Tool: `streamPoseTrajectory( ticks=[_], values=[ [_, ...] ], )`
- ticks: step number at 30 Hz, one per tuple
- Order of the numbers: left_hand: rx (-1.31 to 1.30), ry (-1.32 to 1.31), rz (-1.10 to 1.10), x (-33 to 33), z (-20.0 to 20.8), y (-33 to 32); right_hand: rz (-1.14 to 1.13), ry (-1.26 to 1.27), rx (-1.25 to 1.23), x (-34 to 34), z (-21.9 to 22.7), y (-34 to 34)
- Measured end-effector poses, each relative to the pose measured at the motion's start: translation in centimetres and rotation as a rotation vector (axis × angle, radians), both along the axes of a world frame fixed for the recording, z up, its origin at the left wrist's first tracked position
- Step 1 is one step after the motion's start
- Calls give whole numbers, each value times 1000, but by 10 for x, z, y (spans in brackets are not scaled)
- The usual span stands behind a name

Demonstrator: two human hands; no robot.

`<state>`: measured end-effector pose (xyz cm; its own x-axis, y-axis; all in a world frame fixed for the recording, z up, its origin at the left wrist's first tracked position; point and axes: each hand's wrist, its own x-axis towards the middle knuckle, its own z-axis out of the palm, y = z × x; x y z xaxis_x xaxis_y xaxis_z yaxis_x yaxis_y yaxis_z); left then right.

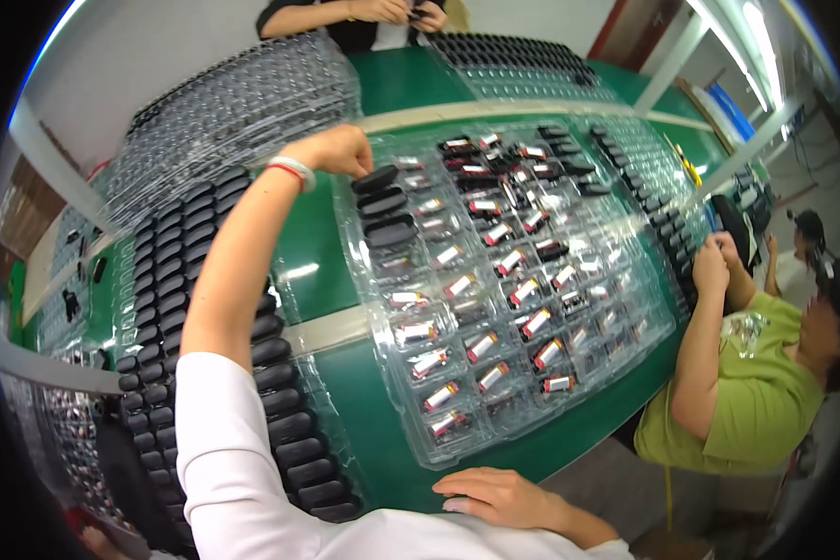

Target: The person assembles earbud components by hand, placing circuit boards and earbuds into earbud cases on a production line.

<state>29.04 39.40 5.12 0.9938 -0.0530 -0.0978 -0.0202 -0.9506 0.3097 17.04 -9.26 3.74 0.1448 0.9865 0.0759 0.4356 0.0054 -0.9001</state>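
My left hand [336, 152] is stretched far out over the table, its fingers pinched at the end of a black oval case [376, 179]. That case lies at the far left corner of a clear plastic blister tray [420, 446], just beyond two like it. Many other pockets of the tray hold small silver parts with red ends, such as one battery-like piece [549, 353]. My right hand [502, 497] lies near the table's front edge, below the tray, its fingers extended and holding nothing.
Rows of black oval shells [294, 427] fill trays at my left. Stacked clear trays [243, 103] stand at the far left. A co-worker in a green shirt [747, 392] is at the right; another person's hands [383, 11] work across the green table [397, 79].
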Motion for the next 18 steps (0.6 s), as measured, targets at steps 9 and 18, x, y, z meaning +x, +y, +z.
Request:
streamPoseTrajectory(
  ticks=[9,18],
  values=[
    [-316,-96,224,-17,20,1,-289,-606,157,159,59,45],
    [-674,82,670,-123,70,-82,-15,-463,-177,176,55,6]
  ],
)
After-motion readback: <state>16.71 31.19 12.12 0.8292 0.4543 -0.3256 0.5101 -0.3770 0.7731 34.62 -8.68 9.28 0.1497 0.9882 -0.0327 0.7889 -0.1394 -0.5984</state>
